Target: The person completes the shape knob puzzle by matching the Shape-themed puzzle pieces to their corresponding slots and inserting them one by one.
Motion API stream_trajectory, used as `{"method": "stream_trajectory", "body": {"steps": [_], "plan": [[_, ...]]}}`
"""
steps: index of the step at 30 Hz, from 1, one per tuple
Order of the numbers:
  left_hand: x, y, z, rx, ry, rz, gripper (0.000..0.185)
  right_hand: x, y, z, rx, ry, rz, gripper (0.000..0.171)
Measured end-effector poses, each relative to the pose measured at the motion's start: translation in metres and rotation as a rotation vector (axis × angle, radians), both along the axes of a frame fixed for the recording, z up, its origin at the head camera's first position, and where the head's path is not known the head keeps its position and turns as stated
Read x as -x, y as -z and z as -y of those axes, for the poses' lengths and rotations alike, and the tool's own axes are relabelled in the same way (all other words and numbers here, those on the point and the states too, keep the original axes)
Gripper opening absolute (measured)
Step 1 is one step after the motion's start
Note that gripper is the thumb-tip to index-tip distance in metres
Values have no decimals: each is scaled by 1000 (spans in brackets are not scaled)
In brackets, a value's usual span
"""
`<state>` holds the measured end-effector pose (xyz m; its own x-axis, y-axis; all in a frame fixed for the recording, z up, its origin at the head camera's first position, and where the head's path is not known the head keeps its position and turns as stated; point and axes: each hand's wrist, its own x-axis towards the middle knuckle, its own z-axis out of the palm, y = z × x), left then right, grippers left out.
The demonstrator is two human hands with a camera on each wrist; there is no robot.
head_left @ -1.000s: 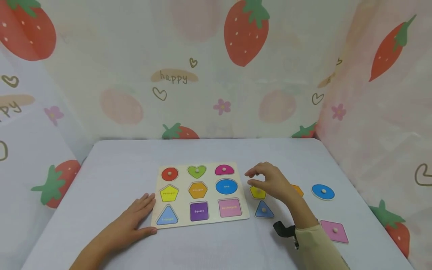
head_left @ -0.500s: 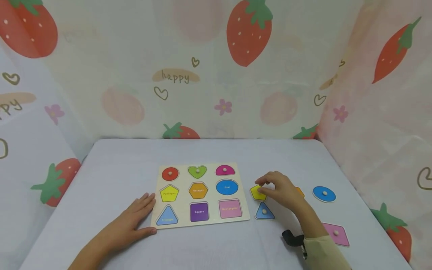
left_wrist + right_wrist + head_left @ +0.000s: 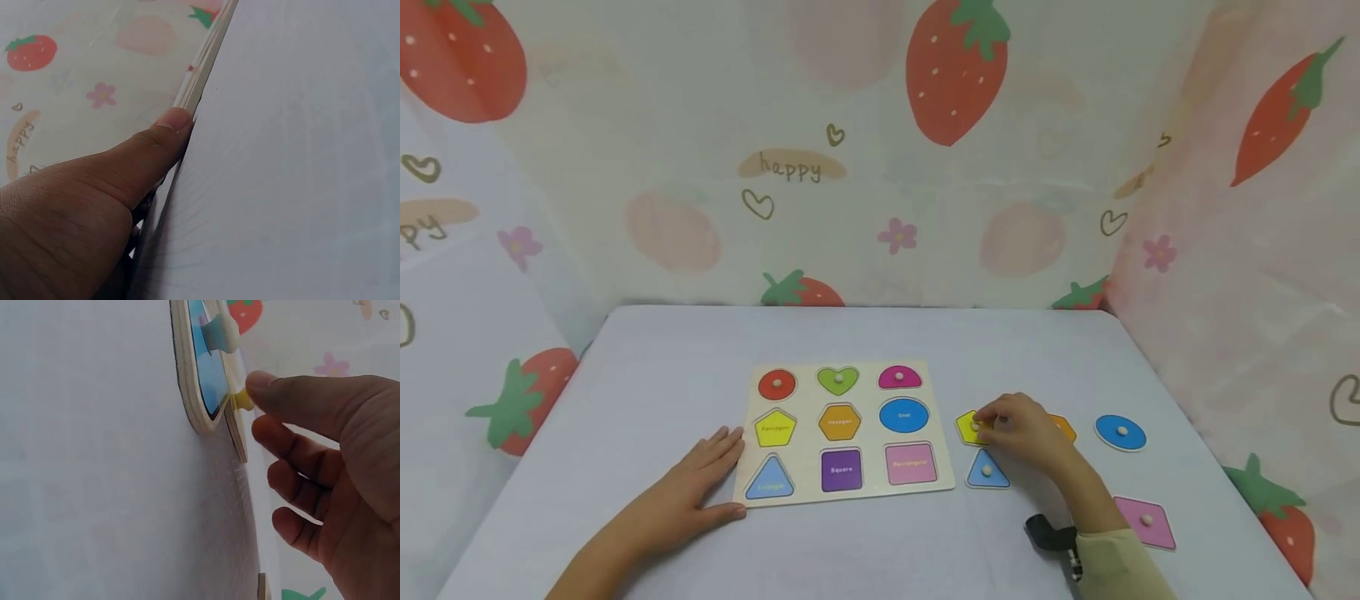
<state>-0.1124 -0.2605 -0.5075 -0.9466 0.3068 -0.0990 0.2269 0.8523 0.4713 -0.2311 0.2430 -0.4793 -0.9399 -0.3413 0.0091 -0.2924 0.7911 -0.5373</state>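
A wooden shape-puzzle board point(image 3: 806, 454) lies mid-table with a red circle, green heart and magenta half circle seated in its top row. My left hand point(image 3: 696, 479) rests with straight fingers at the board's left edge; its thumb point(image 3: 172, 122) lies along that edge in the left wrist view. To the right of the board, my right hand point(image 3: 1026, 433) pinches the knob of a yellow pentagon puzzle piece point(image 3: 965, 427). In the right wrist view, thumb and forefinger meet at the yellowish knob point(image 3: 242, 400). Just in front sits the blue triangle piece point(image 3: 985, 473).
Further right lie a blue oval piece point(image 3: 1120, 432) and a pink rectangle piece point(image 3: 1150, 523). An orange piece point(image 3: 1063, 427) is partly hidden behind the right hand. Strawberry-printed cloth point(image 3: 865, 183) encloses the white table's back and sides.
My right hand has come down and a little right from beside the board's upper right onto the yellow pentagon's knob, closing thumb and finger there. The left hand stays in place.
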Motion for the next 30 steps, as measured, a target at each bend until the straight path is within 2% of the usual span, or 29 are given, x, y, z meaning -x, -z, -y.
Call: {"method": "stream_trajectory", "body": {"steps": [11,17,30], "plan": [[0,-1,-2,9,-10,20,104,-1,5,-2,-9,2,-12,23],[-1,-3,-3,10,-17,10,103,-1,8,1,5,-15,-24,17],[-2,0,-3,-10,-20,0,103,2,15,9,-30,53,-39,10]]}}
